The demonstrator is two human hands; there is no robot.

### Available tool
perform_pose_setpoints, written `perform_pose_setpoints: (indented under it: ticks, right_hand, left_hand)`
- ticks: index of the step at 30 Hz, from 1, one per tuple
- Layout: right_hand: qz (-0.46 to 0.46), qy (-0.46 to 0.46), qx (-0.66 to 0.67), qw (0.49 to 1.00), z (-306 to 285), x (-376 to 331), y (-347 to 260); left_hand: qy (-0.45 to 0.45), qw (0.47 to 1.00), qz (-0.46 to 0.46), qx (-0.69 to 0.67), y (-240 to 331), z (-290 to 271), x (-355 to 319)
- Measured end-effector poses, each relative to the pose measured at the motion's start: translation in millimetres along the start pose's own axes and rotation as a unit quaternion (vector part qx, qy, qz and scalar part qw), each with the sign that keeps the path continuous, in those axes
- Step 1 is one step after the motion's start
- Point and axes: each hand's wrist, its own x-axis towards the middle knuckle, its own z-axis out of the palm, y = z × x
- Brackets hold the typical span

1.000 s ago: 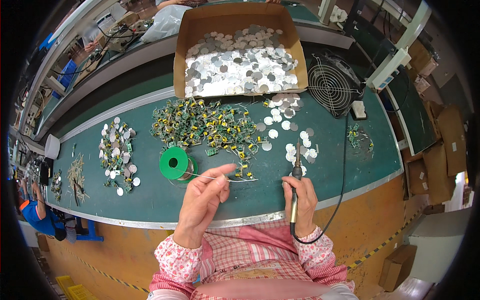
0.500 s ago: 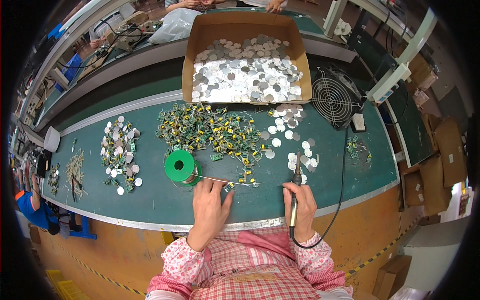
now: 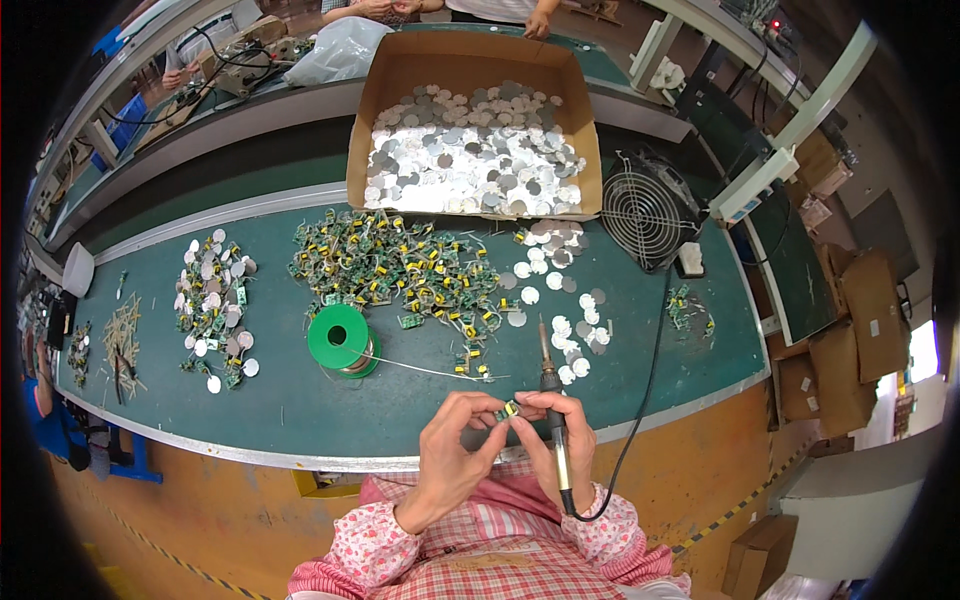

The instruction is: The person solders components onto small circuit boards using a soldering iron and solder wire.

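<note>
change since the earlier frames: both hands have drawn back from the green table top (image 3: 300, 410) to its near edge and now meet there; the left hand (image 3: 452, 452), which earlier reached toward the spool with fingers spread, is now closed in a pinch on a small circuit board (image 3: 509, 408) with a yellow part, held just above the table's rim between the two hands. the right hand (image 3: 556, 428) touches the same board with its fingertips while gripping the soldering iron (image 3: 548, 378), whose tip points away from the person; its black cord (image 3: 645, 385) loops off to the right. containers: open cardboard box (image 3: 390, 110) at the far side of the table, filled with round silver and white discs (image 3: 470, 150). surface: green spool of solder wire (image 3: 340, 338) left of the hands, a thin strand running from it toward them; a wide heap of small circuit boards (image 3: 400, 265) with yellow parts beyond the spool; loose white discs (image 3: 565, 300) to the right of the heap; a second cluster of discs and boards (image 3: 212, 300) far left; a small black fan (image 3: 645, 212) beside the box. room: a long green bench with a wooden front; a second work line behind it, where other people's hands (image 3: 380, 10) show at the top edge; flattened cardboard (image 3: 850, 330) at right.
</note>
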Motion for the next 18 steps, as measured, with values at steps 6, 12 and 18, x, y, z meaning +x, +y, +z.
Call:
perform_pose_setpoints:
  ticks: [6,12,18]
  right_hand:
    - [-0.006,-0.018,-0.041,0.999,-8.0,-0.9,-9.3]
    - [0.029,0.019,-0.039,0.999,-11.4,-10.0,-5.1]
    - [0.058,0.051,0.000,0.997,-12.9,-7.5,-8.4]
  left_hand:
    - [0.043,0.997,0.043,0.046,-2.1,11.2,-4.3]
    - [-0.041,0.957,-0.131,-0.255,-6.8,13.5,-11.6]
    - [-0.124,0.934,-0.231,-0.243,-13.7,0.7,-10.7]
